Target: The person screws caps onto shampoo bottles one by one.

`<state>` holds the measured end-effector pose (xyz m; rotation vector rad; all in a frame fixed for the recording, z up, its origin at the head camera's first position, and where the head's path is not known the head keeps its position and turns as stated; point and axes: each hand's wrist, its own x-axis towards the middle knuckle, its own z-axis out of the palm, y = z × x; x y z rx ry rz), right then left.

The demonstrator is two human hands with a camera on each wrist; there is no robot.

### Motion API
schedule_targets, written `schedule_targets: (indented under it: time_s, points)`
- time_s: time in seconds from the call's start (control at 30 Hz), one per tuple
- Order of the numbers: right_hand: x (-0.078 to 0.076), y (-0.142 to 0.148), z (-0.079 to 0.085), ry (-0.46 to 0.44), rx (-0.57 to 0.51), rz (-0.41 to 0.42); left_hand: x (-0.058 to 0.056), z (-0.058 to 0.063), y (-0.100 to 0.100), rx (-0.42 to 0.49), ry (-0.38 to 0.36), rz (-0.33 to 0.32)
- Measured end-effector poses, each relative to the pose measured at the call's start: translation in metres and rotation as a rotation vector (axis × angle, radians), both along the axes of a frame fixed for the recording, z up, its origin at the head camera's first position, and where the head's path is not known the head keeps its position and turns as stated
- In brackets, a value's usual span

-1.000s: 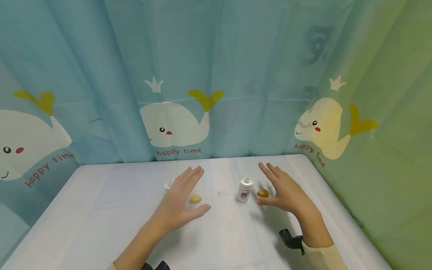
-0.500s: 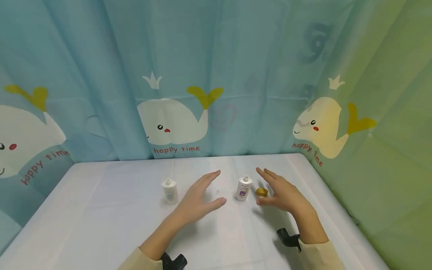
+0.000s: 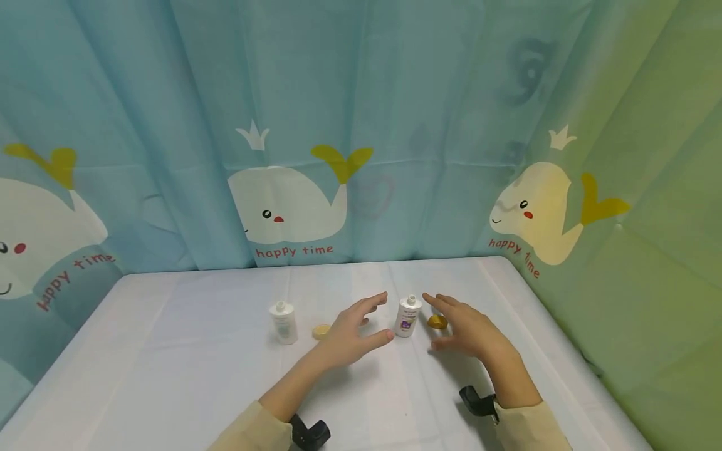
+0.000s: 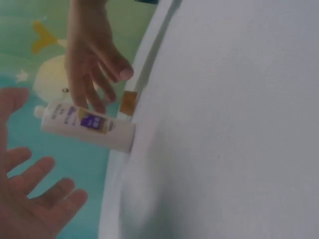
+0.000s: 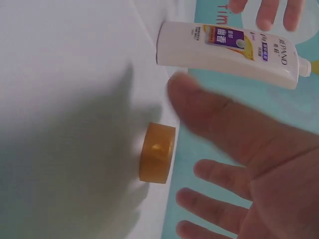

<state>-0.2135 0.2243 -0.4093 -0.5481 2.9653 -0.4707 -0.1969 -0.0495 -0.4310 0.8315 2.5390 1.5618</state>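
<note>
A white bottle with a purple label (image 3: 408, 318), its neck uncapped, stands upright between the two hands. To its left the left hand (image 3: 350, 336) hovers with fingers spread and thumb apart, holding nothing. On the other side the right hand (image 3: 472, 330) is held with fingers extended, also holding nothing. Beneath its palm side lies a gold cap (image 3: 437, 322) on the table, seen as an orange-gold ring (image 5: 157, 153) in the right wrist view. Neither hand visibly touches the bottle (image 5: 229, 50); a narrow gap shows on both sides.
A second white bottle (image 3: 284, 326), also uncapped, stands left of the left hand. Beside it lies another gold cap (image 3: 321, 331), partly hidden by that hand. A white-covered table (image 3: 169, 376) meets a whale-print curtain (image 3: 406, 125) at the back and right.
The left hand has moved right from before the left bottle to beside the labelled bottle, uncovering the left bottle. The right hand has shifted slightly toward the labelled bottle.
</note>
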Motion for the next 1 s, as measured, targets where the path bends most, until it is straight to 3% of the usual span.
schedule_targets:
  time_s: [0.2,0.57,0.83,1.0]
  points:
    - [0.003,-0.002,0.000,0.025,0.032,0.013,-0.005,-0.006,0.010,0.010,-0.020,-0.011]
    - [0.000,-0.002,0.001,-0.016,0.057,-0.005,-0.016,-0.014,0.025,0.056,-0.140,-0.007]
    - [-0.002,-0.004,-0.004,-0.079,0.050,-0.029,-0.022,-0.017,0.034,0.082,-0.163,-0.025]
    - [-0.002,-0.005,-0.006,-0.058,0.041,-0.019,-0.024,-0.019,0.038,0.121,-0.184,-0.018]
